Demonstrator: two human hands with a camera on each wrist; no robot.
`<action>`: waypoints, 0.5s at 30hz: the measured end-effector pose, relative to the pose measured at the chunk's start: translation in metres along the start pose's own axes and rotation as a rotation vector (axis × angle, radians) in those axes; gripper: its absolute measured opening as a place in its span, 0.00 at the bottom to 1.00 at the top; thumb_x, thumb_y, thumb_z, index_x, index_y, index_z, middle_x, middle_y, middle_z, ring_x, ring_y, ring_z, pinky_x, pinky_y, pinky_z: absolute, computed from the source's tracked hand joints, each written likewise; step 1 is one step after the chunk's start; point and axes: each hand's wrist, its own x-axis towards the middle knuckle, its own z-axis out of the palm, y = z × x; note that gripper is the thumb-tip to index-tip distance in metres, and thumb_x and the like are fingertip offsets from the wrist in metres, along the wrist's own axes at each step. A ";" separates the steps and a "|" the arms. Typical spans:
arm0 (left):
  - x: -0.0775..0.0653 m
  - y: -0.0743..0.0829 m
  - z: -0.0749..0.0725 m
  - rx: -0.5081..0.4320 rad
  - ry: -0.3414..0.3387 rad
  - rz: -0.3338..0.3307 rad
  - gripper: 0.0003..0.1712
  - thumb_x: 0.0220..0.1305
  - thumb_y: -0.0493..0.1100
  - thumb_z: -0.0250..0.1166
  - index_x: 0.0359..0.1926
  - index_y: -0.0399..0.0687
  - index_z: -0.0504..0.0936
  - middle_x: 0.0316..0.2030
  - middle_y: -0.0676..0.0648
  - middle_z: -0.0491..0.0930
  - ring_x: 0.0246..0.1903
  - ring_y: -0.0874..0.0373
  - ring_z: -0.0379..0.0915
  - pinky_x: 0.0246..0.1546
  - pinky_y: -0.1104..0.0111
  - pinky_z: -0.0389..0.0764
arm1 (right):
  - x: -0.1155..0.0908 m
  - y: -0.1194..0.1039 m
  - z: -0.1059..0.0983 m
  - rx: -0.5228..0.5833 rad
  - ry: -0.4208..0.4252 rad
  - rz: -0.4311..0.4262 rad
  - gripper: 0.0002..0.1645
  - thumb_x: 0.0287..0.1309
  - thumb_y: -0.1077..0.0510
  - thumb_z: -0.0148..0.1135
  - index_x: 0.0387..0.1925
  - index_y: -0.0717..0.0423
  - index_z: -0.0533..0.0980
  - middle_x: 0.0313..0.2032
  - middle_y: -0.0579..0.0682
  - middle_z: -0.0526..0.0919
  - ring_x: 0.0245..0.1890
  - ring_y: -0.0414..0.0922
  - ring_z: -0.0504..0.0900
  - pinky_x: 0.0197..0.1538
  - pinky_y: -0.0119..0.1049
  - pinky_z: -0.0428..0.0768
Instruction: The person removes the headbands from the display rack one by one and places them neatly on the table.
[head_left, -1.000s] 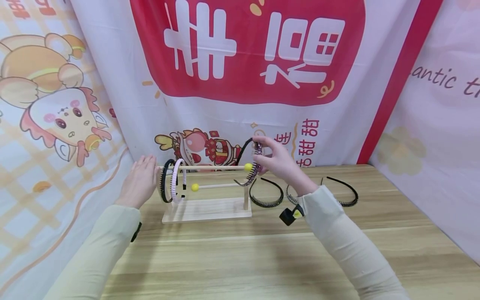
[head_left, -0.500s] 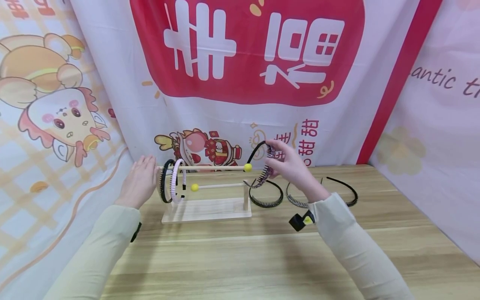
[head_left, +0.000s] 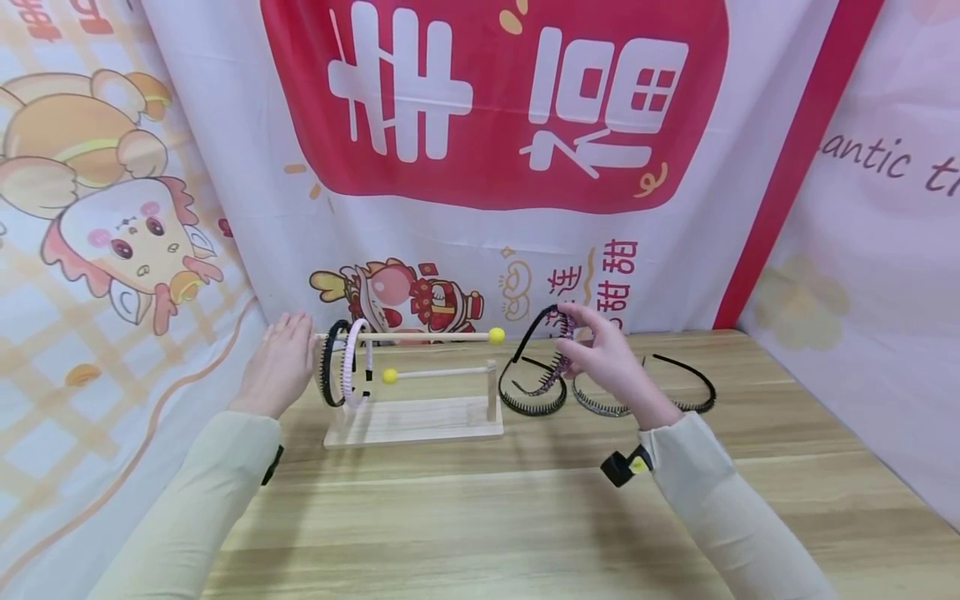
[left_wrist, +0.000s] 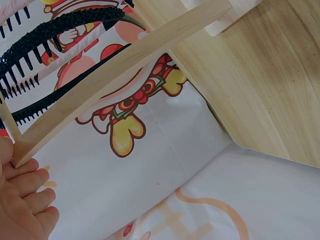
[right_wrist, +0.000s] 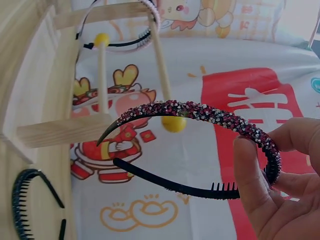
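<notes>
My right hand [head_left: 600,350] pinches a headband [right_wrist: 210,114] covered in red and silver beads, with black comb teeth inside. It is held in the air right of the wooden headband rack [head_left: 416,421], its two ends pointing left. My left hand [head_left: 277,362] touches the top of the rack's left post [left_wrist: 95,75], fingers fairly straight, the post's end beside the thumb and index finger in the left wrist view. On the rack's upper rod, near that hand, hang a black toothed headband [head_left: 327,367] and a pale pink one [head_left: 348,367].
A black toothed headband [head_left: 532,409] lies on the wooden table [head_left: 480,517] right of the rack. Behind my right hand lie a grey one [head_left: 596,405] and another black one [head_left: 701,383]. Yellow balls cap the upper rod [head_left: 497,336] and lower rod [head_left: 390,377]. Printed cloth [head_left: 480,233] hangs behind.
My right hand has moved right and down with the beaded headband, from around the upper rod's yellow end ball to clear of it. My left hand has stayed on the rack.
</notes>
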 end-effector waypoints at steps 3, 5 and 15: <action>0.000 0.001 0.000 -0.001 -0.001 0.000 0.26 0.73 0.40 0.38 0.61 0.20 0.57 0.60 0.23 0.55 0.62 0.30 0.46 0.65 0.49 0.40 | -0.004 0.011 0.000 0.004 -0.008 0.012 0.35 0.57 0.66 0.57 0.66 0.58 0.58 0.51 0.60 0.66 0.24 0.48 0.78 0.31 0.39 0.83; 0.000 0.001 -0.001 -0.002 -0.003 -0.001 0.26 0.73 0.40 0.38 0.61 0.20 0.56 0.60 0.23 0.54 0.62 0.30 0.45 0.65 0.49 0.39 | -0.007 0.018 0.000 0.016 -0.014 0.018 0.35 0.56 0.68 0.56 0.66 0.60 0.58 0.49 0.60 0.66 0.23 0.47 0.78 0.31 0.41 0.83; -0.001 0.001 -0.002 0.013 0.002 -0.002 0.26 0.72 0.40 0.39 0.60 0.20 0.57 0.60 0.23 0.55 0.62 0.30 0.46 0.65 0.48 0.40 | -0.021 0.047 0.004 0.025 -0.024 0.071 0.35 0.55 0.70 0.56 0.64 0.64 0.58 0.48 0.63 0.66 0.22 0.47 0.78 0.28 0.42 0.83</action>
